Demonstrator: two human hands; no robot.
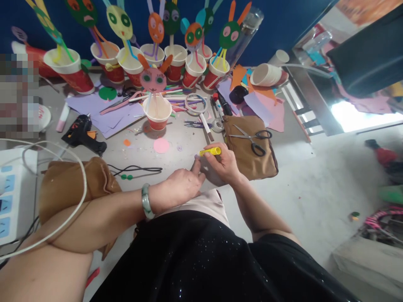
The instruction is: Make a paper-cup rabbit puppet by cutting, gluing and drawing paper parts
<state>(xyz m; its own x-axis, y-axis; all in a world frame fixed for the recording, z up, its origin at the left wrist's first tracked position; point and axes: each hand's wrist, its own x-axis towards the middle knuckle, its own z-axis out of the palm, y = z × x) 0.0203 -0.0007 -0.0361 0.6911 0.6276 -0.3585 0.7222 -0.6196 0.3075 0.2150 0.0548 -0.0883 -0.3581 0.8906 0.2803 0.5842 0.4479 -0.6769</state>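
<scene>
The fingers of the right hand (225,162) grip a yellow cylindrical plastic marker (211,151), which points toward a small pale-purple paper scrap (197,156) at the left index fingertip. The left hand (185,184) has its index finger extended; I cannot tell whether its fingers pinch anything. Left of the fingers, 1 flat pink paper disc (161,145) lies on the grey counter (147,153). Right of them, black-handled metal scissors (250,137) rest on a brown pouch (252,165).

passage: between glue gun (82,136) and pink disc (161,145) | far side: cups (194,76) block | right: scissors (250,138) on pouch (267,167)
</scene>
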